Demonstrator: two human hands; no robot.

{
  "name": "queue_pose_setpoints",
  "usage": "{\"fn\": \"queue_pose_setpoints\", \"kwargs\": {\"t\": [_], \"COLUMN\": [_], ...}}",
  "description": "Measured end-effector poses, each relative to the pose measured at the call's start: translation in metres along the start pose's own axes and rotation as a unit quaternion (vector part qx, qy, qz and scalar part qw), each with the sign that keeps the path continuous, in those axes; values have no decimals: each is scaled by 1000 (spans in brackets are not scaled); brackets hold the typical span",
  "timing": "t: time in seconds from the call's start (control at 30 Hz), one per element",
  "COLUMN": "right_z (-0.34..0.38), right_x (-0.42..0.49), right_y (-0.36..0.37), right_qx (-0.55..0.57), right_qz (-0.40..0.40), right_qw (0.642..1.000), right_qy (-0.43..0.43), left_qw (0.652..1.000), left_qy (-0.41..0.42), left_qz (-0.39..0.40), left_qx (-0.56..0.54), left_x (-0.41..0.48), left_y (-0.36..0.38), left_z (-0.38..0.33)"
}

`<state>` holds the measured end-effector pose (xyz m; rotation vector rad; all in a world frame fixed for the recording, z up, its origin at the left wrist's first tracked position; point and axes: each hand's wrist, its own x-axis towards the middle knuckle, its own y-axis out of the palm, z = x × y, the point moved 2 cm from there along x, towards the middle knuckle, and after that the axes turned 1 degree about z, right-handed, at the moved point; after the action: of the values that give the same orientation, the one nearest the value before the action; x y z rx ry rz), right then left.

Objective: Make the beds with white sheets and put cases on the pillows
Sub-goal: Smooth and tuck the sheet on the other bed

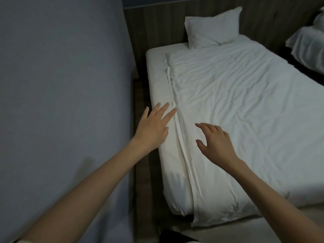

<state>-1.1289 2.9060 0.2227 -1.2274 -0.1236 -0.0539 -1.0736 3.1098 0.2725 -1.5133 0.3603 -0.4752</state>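
A single bed (156,88) with a white fitted sheet runs from the lower middle to the wooden headboard. A wrinkled white top sheet (236,106) covers most of it, its left edge folded in a long seam down the mattress. A cased white pillow (213,28) leans at the head. My left hand (152,127) hovers over the bare strip of mattress left of that seam, fingers spread and straight. My right hand (215,142) is over the top sheet just right of the seam, fingers loosely bent, holding nothing.
A plain grey wall (61,85) stands close on the left, leaving a narrow wooden-floored gap (140,172) beside the bed. A second bed with white linen (308,44) sits at the far right. A wooden headboard panel (157,25) spans the back.
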Motion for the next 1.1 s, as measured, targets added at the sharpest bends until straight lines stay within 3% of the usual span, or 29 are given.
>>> {"fn": "queue_pose_setpoints", "kwargs": {"t": [0.3, 0.57, 0.9, 1.1], "right_z": [-1, -24, -68, -65], "right_x": [90, 156, 156, 209], "right_y": [63, 64, 62, 65], "right_qx": [-3, -14, -36, -69], "right_qz": [31, 33, 24, -13], "right_qw": [995, 982, 936, 909], "right_qy": [98, 185, 349, 411], "left_qw": [995, 982, 947, 935], "left_qy": [92, 179, 312, 347], "left_qz": [30, 50, 72, 74], "left_qx": [21, 38, -7, -19], "left_x": [101, 206, 310, 386], "left_y": [44, 72, 126, 151], "left_z": [70, 103, 83, 114]}}
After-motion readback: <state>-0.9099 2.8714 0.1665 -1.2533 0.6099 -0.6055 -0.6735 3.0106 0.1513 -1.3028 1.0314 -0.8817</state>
